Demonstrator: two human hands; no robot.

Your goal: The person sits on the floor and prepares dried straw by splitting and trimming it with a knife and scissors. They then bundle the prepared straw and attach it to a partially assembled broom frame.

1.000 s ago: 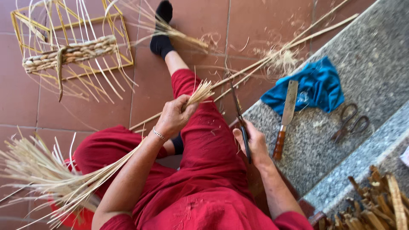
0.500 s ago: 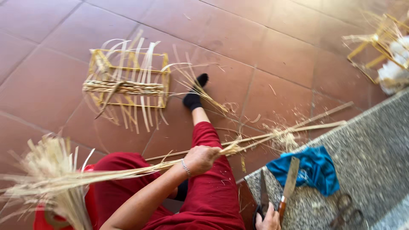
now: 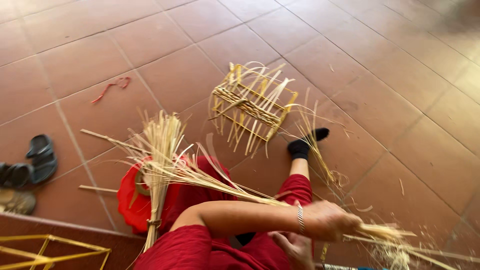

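My left hand (image 3: 331,220), a bracelet at its wrist, is shut on a long bundle of pale reed strips (image 3: 225,186). The bundle runs from a fanned end at the left, across my red-clothed lap, to a short tip past my fist. Just under that forearm my right hand (image 3: 294,247) shows only partly; whether it holds anything is hidden. A half-woven basket on a yellow frame (image 3: 252,104) lies on the tiled floor beyond my black-socked foot (image 3: 305,145).
A second tied sheaf of reeds (image 3: 159,165) stands against a red plastic basin (image 3: 129,199) at my left. Dark sandals (image 3: 41,158) and a red string (image 3: 112,87) lie on the tiles. Another yellow frame (image 3: 50,249) sits on a brown step at lower left. Loose reed scraps litter the right.
The view has swung left, so the knife, blue cloth and scissors on the grey ledge are out of sight. My left hand still grips the reed bundle, now lower and further right.
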